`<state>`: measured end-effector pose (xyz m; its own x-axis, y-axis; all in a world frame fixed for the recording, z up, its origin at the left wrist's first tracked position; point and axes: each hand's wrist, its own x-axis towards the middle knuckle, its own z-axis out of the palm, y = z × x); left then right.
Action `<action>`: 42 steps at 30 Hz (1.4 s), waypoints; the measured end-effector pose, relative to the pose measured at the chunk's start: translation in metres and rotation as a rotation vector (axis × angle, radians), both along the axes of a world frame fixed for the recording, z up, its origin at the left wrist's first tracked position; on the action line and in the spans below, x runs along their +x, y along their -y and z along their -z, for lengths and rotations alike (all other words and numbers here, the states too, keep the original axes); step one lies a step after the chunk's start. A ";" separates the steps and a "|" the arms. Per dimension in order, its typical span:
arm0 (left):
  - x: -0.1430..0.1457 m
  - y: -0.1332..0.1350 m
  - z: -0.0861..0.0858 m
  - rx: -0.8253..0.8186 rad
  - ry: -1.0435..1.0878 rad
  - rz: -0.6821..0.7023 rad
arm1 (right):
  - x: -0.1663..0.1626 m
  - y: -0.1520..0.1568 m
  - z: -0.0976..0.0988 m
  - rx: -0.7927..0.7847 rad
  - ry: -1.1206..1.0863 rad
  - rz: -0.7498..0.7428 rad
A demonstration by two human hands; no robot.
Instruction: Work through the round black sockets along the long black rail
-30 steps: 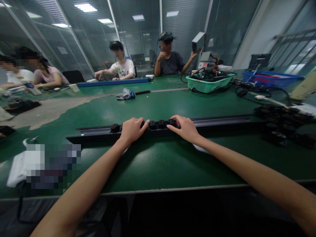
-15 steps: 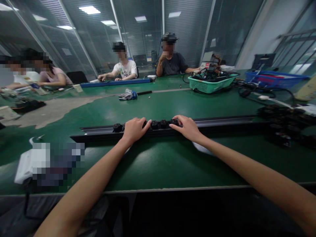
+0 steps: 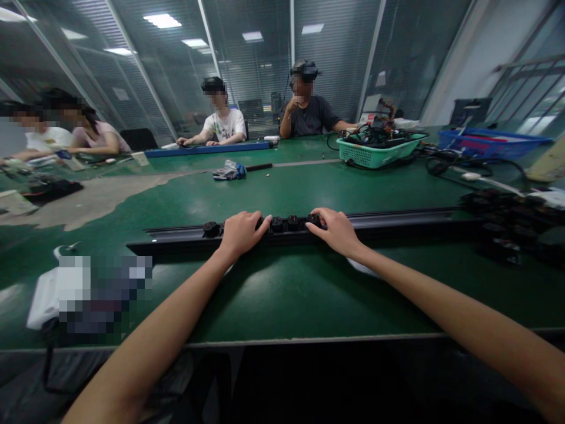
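Note:
A long black channel rail (image 3: 397, 219) lies across the green table before me, with several small black socket modules (image 3: 293, 222) set in a row along its middle. My left hand (image 3: 242, 232) is closed over the row, its thumb and fingers around a socket module that it mostly hides. Another module (image 3: 210, 228) sits in the rail just left of that hand. My right hand (image 3: 334, 228) pinches a black socket module (image 3: 314, 219) at the right end of the row. Two modules show between my hands.
At the right is a pile of black parts (image 3: 507, 224). Behind it stand a green basket (image 3: 379, 152) of cables and a blue basket (image 3: 489, 144). A glove (image 3: 229, 170) lies beyond the rail; a white box (image 3: 44, 297) is at left. Several people sit across the table.
My right fingers and the socket module in them have shifted very slightly right, widening the gap to the neighbouring module. My left hand keeps its place.

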<state>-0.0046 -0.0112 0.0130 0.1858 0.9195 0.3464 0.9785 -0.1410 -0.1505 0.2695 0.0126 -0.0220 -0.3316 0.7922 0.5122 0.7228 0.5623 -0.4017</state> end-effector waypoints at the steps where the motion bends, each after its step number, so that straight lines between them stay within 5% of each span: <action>1: 0.000 0.000 0.000 0.000 0.003 -0.002 | 0.000 0.000 0.000 0.000 0.000 0.000; 42: 0.000 0.001 -0.001 -0.012 0.006 -0.011 | 0.016 -0.008 -0.007 -0.001 0.032 -0.100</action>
